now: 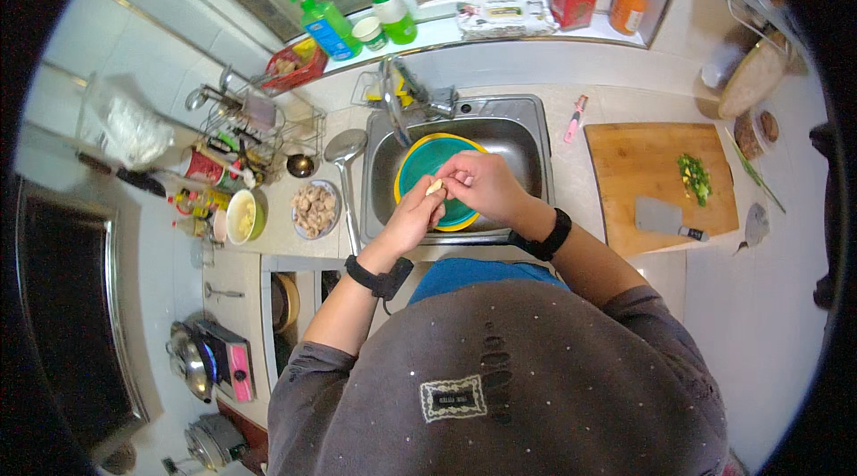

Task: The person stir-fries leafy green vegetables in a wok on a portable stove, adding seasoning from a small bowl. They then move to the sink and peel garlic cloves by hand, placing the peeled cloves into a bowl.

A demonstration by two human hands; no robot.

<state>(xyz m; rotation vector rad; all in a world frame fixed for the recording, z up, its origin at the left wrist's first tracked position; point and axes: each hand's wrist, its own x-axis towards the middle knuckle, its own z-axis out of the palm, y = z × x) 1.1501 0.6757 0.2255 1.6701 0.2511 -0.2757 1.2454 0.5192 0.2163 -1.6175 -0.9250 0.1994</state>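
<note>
Over the steel sink (515, 141), my left hand (416, 214) holds a small pale yellow piece (435, 186), which looks like a garlic clove, between thumb and fingers. My right hand (485, 187) meets it there, its fingertips pinched against the piece. Below both hands, a teal colander with a yellow basin (428, 151) around it sits in the sink. Left of the sink, a steel wok spatula (345, 148) lies on the counter beside a plate of pale meat pieces (313, 208). Farther left is a green-and-white bowl (245, 216) with yellowish chopped food in it.
At right, a wooden cutting board (649, 141) carries chopped green onion (695, 179) and a cleaver (659, 216). A pink peeler (576, 119) lies between sink and board. The faucet (390, 98) rises behind the basin. A kettle (189, 361) stands over a blue flame at lower left.
</note>
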